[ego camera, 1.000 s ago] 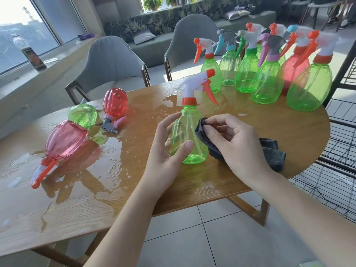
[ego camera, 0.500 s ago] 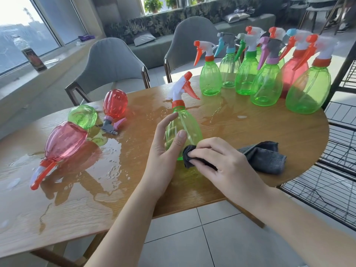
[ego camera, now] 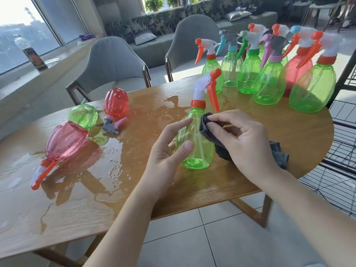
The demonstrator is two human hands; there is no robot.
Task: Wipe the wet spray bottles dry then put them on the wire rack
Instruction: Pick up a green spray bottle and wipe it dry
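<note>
Between my two hands stands a green bottle on the wet worktop. My left hand holds its side, and my right hand pinches a gray cloth against it. Past my fingers stand more bottles.

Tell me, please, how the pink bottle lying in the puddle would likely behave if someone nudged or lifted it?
The pink bottle lies on its side, rounded, so probably rolls. It looks see-through and empty, so likely light. Water on the table beneath suggests a slippery hold.
</note>
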